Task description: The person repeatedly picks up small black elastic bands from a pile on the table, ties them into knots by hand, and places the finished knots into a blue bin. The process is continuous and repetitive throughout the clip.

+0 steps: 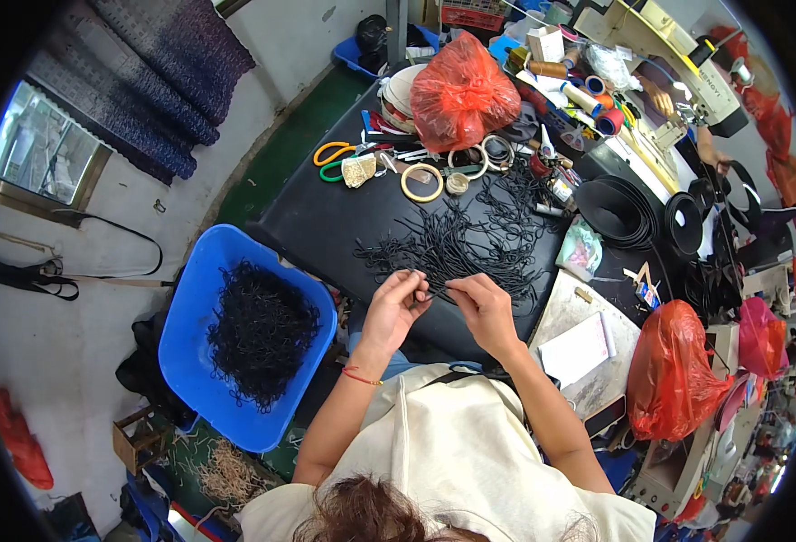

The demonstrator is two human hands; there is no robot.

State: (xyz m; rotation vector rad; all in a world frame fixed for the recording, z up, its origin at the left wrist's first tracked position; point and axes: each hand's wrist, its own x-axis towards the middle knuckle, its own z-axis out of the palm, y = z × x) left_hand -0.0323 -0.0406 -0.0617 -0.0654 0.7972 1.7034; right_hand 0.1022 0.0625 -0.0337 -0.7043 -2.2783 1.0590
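Note:
My left hand (396, 307) and my right hand (481, 305) meet over the near edge of the black table (317, 221). Both pinch a thin black cord (436, 291) between their fingertips. Just beyond the hands lies a spread pile of black cord pieces (470, 239). A red string bracelet sits on my left wrist. To my left, below table height, a blue tub (190, 316) holds a heap of tied black cords (261, 332).
A red plastic bag (461, 90), orange and green scissors (335, 155), tape rings (421, 181) and thread spools (588, 95) crowd the far table. Black strap coils (622, 212), a notepad (579, 348) and another red bag (674, 370) lie right. A sewing machine (678, 54) stands behind.

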